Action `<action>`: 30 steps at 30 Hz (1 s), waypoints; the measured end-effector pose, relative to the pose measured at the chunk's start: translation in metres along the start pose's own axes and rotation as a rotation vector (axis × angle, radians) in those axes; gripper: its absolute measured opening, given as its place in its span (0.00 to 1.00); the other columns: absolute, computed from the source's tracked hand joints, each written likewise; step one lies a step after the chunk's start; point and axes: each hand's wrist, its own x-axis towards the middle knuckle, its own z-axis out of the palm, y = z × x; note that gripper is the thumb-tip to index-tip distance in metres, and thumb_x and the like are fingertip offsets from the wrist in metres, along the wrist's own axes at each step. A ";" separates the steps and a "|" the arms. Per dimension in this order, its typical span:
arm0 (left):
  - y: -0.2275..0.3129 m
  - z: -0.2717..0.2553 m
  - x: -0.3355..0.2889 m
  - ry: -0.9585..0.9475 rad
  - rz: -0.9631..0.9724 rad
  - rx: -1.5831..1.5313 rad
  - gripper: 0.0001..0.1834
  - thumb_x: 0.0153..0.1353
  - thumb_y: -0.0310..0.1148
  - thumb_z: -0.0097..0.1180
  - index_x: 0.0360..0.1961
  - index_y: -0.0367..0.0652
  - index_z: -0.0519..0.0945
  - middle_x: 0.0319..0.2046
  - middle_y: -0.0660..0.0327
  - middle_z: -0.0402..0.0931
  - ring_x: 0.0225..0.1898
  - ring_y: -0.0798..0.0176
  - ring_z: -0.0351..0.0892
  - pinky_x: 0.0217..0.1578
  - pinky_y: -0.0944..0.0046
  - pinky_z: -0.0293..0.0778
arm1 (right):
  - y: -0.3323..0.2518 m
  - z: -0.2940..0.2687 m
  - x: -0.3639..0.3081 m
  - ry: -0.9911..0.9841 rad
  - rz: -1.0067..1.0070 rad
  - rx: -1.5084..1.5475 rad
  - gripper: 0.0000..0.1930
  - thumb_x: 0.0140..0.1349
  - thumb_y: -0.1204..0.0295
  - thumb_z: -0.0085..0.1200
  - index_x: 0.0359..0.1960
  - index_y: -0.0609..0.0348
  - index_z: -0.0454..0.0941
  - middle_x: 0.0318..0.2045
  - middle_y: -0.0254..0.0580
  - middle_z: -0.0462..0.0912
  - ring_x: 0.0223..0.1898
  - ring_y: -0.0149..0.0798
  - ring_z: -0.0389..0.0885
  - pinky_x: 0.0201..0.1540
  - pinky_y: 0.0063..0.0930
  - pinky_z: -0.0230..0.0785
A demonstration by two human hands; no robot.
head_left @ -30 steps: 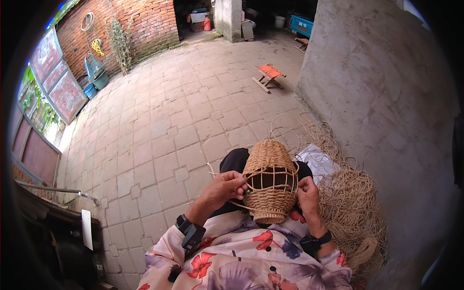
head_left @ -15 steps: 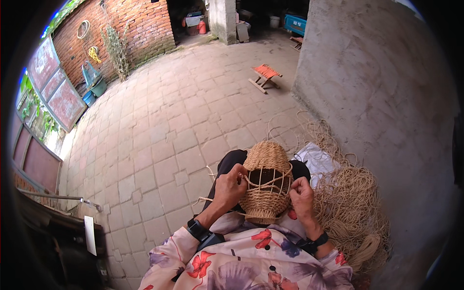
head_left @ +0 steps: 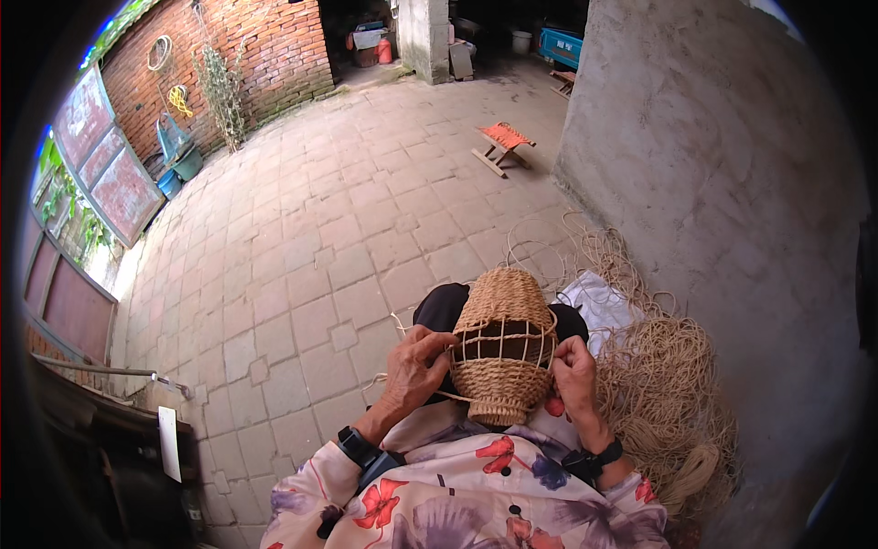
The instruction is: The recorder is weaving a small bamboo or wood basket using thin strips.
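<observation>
A tan woven basket [head_left: 501, 377] of twisted straw cord rests in my lap between my knees. Around its middle runs an open band, where upright ribs stand over a dark inside and a cord crosses them. My left hand [head_left: 419, 371] is at the left side of this band, thumb and fingertips pinched on the weaving cord [head_left: 471, 342]. At the right side my right hand [head_left: 574, 373] is closed, its fingertips against the basket's edge; what they pinch is too small to make out. A loose cord end sticks out beside my left hand.
A big tangled heap of straw cord [head_left: 663, 393] lies to my right, with a white sack [head_left: 599, 306] partly under it. The grey wall [head_left: 713, 183] rises beyond. Ahead on the paving stands a low folding stool [head_left: 503, 146] with an orange seat.
My left hand has moved left and slightly down. The cord that hung in a slack loop across the ribs now runs nearly straight. My right hand has barely shifted.
</observation>
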 end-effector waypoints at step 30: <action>-0.030 -0.003 0.023 0.242 0.072 0.305 0.02 0.46 0.29 0.60 0.23 0.44 0.80 0.23 0.58 0.74 0.25 0.53 0.76 0.27 0.53 0.70 | 0.000 0.002 -0.002 0.003 -0.104 -0.138 0.05 0.56 0.84 0.47 0.30 0.60 0.69 0.18 0.27 0.71 0.20 0.18 0.67 0.22 0.17 0.59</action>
